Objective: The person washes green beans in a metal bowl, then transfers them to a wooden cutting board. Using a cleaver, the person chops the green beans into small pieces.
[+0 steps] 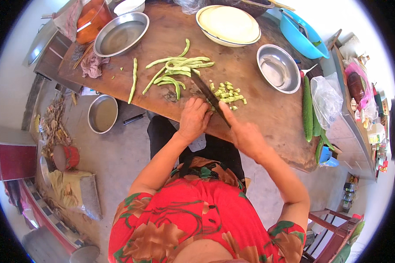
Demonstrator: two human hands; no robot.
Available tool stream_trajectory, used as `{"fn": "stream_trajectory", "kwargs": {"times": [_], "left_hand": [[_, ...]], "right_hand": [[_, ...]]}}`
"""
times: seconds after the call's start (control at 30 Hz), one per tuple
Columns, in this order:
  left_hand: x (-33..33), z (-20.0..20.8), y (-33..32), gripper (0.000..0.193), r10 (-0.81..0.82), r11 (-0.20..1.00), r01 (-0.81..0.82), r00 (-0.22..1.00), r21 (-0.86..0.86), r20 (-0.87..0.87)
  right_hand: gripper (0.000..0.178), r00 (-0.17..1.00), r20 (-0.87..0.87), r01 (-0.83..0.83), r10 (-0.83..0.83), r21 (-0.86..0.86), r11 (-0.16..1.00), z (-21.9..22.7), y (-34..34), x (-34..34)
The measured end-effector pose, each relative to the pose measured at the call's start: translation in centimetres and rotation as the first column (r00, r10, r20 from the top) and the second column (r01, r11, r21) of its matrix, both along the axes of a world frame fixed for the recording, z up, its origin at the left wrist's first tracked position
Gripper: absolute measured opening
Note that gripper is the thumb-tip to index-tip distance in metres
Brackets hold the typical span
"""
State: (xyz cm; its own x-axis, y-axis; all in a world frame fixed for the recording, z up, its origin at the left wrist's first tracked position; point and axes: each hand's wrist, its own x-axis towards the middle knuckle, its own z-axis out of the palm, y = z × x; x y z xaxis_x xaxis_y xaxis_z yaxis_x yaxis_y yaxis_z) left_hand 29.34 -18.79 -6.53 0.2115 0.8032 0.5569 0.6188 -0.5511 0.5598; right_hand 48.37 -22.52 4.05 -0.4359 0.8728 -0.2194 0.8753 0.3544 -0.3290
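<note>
A dark-bladed kitchen knife [202,87] is gripped in my right hand [246,136], its blade slanting away to the left over the wooden table. Close against the blade's left side, my left hand [194,116] is closed with curled fingers; a bit of green bean shows at its fingertips, the rest hidden. Just right of the blade lies a small heap of cut green bean pieces [226,93]. Beyond my left hand, several whole green beans [175,65] lie in a loose pile, with a single long bean [133,81] apart on the left.
On the wooden table [267,118] stand a metal basin of water [122,34], a covered enamel basin [228,25], a steel bowl [278,70] and a blue basin [300,37]. Cucumbers [307,109] and a plastic bag [327,100] lie along the right edge. Another basin [103,115] sits on the floor.
</note>
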Motion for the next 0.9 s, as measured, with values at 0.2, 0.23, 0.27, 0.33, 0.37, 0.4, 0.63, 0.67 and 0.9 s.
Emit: {"fn": "stream_trajectory", "kwargs": {"times": [0.2, 0.23, 0.27, 0.33, 0.37, 0.4, 0.63, 0.67, 0.9], "left_hand": [[-0.1, -0.1, 0.1, 0.023, 0.001, 0.998, -0.003, 1.0, 0.067, 0.028], [0.0, -0.1, 0.0, 0.023, 0.003, 0.998, -0.005, 0.999, 0.059, 0.032], [-0.1, -0.1, -0.1, 0.022, 0.01, 0.998, -0.012, 0.999, 0.065, 0.031], [-0.1, 0.1, -0.1, 0.02, 0.02, 0.997, -0.022, 0.999, 0.075, 0.028], [0.0, 0.1, -0.2, 0.019, 0.021, 0.997, -0.023, 0.999, 0.069, 0.031], [0.0, 0.0, -0.1, 0.018, 0.022, 0.998, -0.024, 0.999, 0.063, 0.033], [-0.1, -0.2, 0.0, 0.015, -0.027, 0.999, 0.026, 0.997, 0.022, 0.072], [-0.2, 0.0, -0.1, 0.016, -0.026, 1.0, 0.026, 0.998, 0.005, 0.062], [-0.2, -0.2, -0.1, 0.02, -0.038, 0.999, 0.038, 0.997, 0.008, 0.066]], "right_hand": [[0.085, 0.992, -0.122, 0.018, -0.012, 0.046, 0.999, 2.6, -0.8, 1.3], [0.085, 0.992, -0.125, 0.01, -0.002, 0.063, 0.998, 2.9, -1.2, 1.4], [0.086, 0.992, -0.127, 0.004, 0.006, 0.08, 0.997, 3.2, -1.6, 1.5], [0.086, 0.995, -0.099, 0.006, -0.003, 0.028, 1.0, 3.6, -2.3, 1.5], [0.086, 0.996, -0.085, 0.009, -0.009, 0.001, 1.0, 3.7, -2.6, 1.5], [0.086, 0.997, -0.082, -0.007, 0.009, 0.016, 1.0, 3.2, -3.0, 1.6], [0.086, 0.997, -0.079, -0.013, 0.014, 0.013, 1.0, 1.2, -3.8, 1.2], [0.087, 0.997, -0.081, -0.019, 0.02, 0.007, 1.0, 1.2, -3.5, 1.0], [0.085, 0.995, -0.092, 0.034, -0.035, -0.003, 0.999, -0.6, -1.2, -0.4]]}}
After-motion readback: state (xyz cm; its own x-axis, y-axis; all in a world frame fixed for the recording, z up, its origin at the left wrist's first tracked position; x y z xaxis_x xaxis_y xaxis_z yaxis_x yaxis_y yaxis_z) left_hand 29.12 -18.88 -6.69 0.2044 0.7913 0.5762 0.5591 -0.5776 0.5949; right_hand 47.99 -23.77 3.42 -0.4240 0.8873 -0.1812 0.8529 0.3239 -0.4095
